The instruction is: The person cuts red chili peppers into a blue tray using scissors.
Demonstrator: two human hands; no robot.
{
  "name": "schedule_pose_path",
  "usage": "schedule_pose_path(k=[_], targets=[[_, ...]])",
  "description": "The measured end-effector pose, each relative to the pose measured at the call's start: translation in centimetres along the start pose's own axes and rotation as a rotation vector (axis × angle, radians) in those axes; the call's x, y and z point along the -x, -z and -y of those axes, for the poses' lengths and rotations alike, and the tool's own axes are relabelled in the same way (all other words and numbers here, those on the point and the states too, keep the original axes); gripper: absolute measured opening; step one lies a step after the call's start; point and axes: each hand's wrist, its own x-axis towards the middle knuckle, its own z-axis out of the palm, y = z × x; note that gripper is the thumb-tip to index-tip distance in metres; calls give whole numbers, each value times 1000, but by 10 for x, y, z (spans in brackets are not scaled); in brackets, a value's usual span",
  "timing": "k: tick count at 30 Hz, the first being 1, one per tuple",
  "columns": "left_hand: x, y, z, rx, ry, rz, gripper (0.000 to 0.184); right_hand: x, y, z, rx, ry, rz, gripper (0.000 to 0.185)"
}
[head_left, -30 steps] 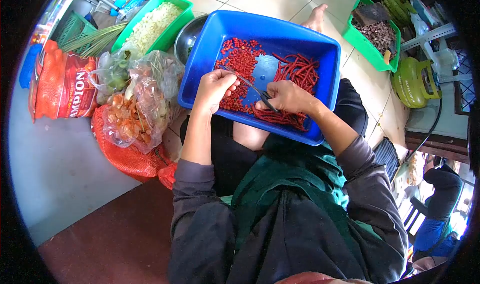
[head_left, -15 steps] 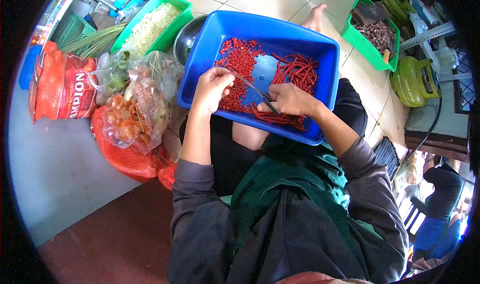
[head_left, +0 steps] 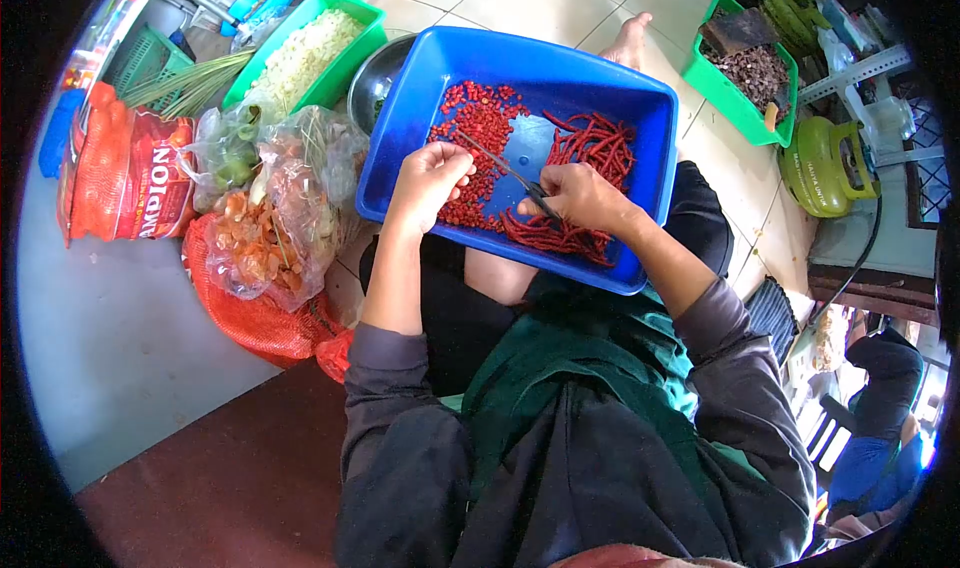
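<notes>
Right hand (head_left: 583, 196): near the centre of the frame, you are gripping scissors (head_left: 510, 169) by their dark handles; how far the blades are parting cannot be told.
Left hand (head_left: 435, 173): you are closing thumb and fingers together; whether anything small is lying between them cannot be told.
Scissor axis: the blades are running toward the upper left, their tips ending just above your left fingers.
Whole red chillies (head_left: 595, 153): lying above and below your right hand, the nearer one.
Cut red pieces (head_left: 475, 118): lying above your left hand.
Blue tub (head_left: 560, 58): at upper centre, holding both, pieces left and chillies right.
Green tray (head_left: 345, 70): at upper left, holding pale chopped pieces (head_left: 310, 48).
Green basin (head_left: 735, 116): at upper right, holding brown chunks (head_left: 755, 73).
</notes>
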Motion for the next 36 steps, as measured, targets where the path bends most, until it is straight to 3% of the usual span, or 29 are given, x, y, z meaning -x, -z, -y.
schedule_pose_path(k=[7, 17, 29, 36], targets=[[-1, 0, 0, 66, 4, -60, 6, 2, 6, 11, 38, -91, 131, 64], [0, 2, 2, 81, 4, -36, 4, -3, -1, 7, -22, -48, 53, 63], [-1, 0, 2, 145, -4, -70, 8, 1, 0, 11, 41, -59, 135, 61], [2, 0, -1, 157, 25, -81, 9, -1, -4, 2, -25, 1, 33, 56]])
